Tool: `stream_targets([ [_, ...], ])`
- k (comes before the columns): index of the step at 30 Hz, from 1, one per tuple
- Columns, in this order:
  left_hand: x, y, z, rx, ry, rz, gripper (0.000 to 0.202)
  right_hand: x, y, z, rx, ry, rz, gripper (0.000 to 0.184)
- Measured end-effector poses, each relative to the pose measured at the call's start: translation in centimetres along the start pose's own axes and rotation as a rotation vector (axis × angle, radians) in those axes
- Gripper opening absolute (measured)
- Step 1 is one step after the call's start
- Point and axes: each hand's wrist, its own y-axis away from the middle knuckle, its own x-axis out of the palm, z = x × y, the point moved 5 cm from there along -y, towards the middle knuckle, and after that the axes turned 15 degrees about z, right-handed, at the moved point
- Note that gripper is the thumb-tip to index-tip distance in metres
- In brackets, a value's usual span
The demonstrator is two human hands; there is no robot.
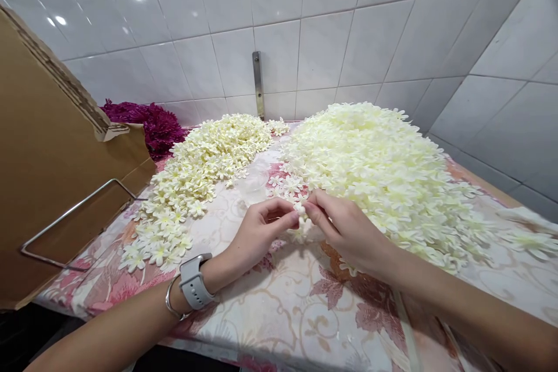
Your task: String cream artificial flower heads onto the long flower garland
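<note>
My left hand (265, 229) and my right hand (342, 224) meet above the middle of the table. Both pinch small white flowers (300, 220) between thumb and fingertips, partly hidden by the fingers. A watch with a pale strap and a silver bangle circle my left wrist. To the right rises a big heap of pale white-green flowers (370, 168), close behind my right hand. A smaller heap of cream flowers (204, 163) spreads on the left. Between the heaps, behind my fingers, sits a small clear container (251, 192), hard to make out.
A floral tablecloth (270, 308) covers the table. At the left stands a cardboard box (56, 168) beside a bent metal wire handle (70, 215). Purple flowers (152, 125) lie at the back left. A metal strip (258, 84) is fixed to the tiled wall (279, 6).
</note>
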Motion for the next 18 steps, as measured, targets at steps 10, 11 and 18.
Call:
stream_targets([
  [10,0.4,0.0,0.0,-0.045,0.04,0.053,0.02,1.2,0.1,-0.6,-0.012,0.23,0.009,0.021],
  [11,0.4,0.0,0.1,-0.06,0.018,0.057,0.02,1.1,0.0,-0.6,-0.038,0.257,0.012,0.023],
  [18,0.3,0.2,-0.1,-0.041,-0.039,0.044,0.022,0.5,0.0,0.5,-0.188,0.124,-0.01,0.031],
])
